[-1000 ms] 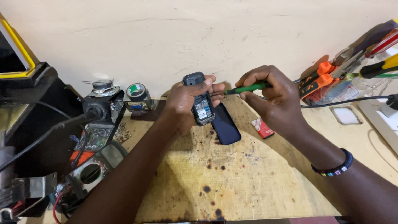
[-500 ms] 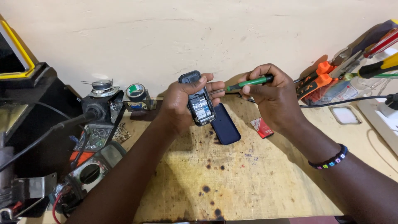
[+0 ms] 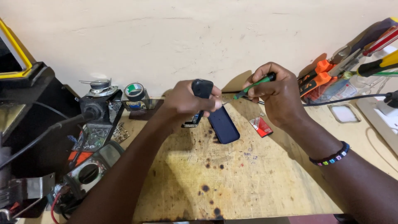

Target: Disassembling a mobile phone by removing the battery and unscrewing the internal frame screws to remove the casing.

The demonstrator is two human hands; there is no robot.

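Head view: the left hand (image 3: 186, 101) is clamped on a small black phone (image 3: 200, 96); the right hand (image 3: 278, 96) grips a green screwdriver (image 3: 253, 85) touching it.

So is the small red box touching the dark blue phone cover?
Apart. The head view shows bare wooden bench between the small red box and the dark blue phone cover.

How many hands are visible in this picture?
2. The left hand holds a small black phone; the right hand holds a green screwdriver beside it.
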